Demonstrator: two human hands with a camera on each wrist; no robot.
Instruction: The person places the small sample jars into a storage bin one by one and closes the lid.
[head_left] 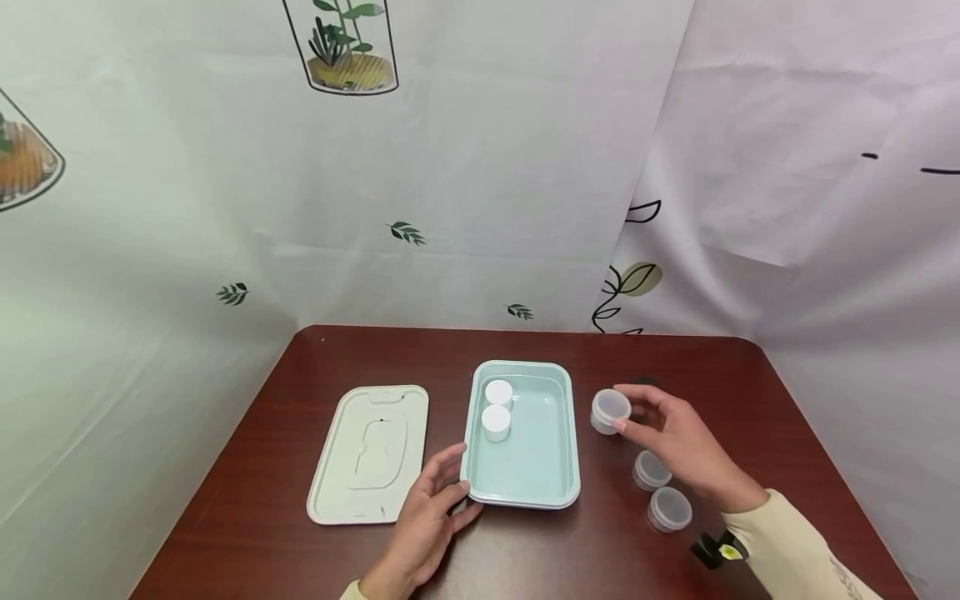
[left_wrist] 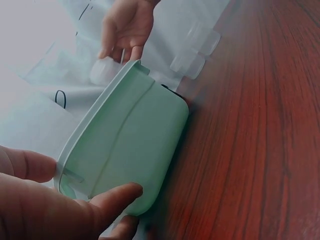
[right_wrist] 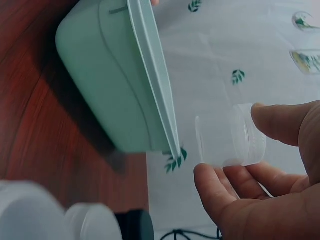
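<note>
My left hand [head_left: 423,525] grips the near left corner of a pale green plastic box [head_left: 536,467], its fingers at the rim and outer wall. Two small white-topped jars [head_left: 496,423] stand inside the box, along its left side. Between thumb and fingertips, my right hand [head_left: 678,437] holds a small clear round jar [head_left: 611,406] with a frosted lid, to the right of the box. The right wrist view shows this clear jar [right_wrist: 222,137] held sideways across that frame, clear of the box rim. Two similar jars [head_left: 652,471] stand near my right forearm.
A white rectangular lid [head_left: 378,454] lies flat on the dark red wooden table [head_left: 247,500], left of the box. Behind my right hand, a black object [right_wrist: 136,225] is partly hidden. White patterned cloth [head_left: 480,167] hangs behind the table and at both sides.
</note>
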